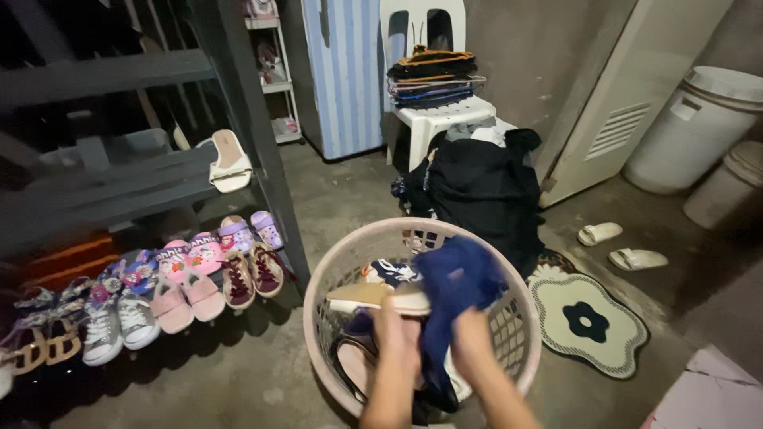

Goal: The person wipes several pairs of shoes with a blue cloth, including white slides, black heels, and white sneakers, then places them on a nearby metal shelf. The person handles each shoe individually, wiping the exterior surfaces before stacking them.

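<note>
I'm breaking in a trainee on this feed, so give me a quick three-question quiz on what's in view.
1. True or false: both hands are over the basket.
2. What colour is the cloth the hands hold? A) red B) blue C) white
3. Where does the lone white sandal lie?

Key
1. True: left hand and right hand are both over the round pink basket.
2. B, dark blue.
3. On the grey shelf above the row of shoes on the floor.
</note>
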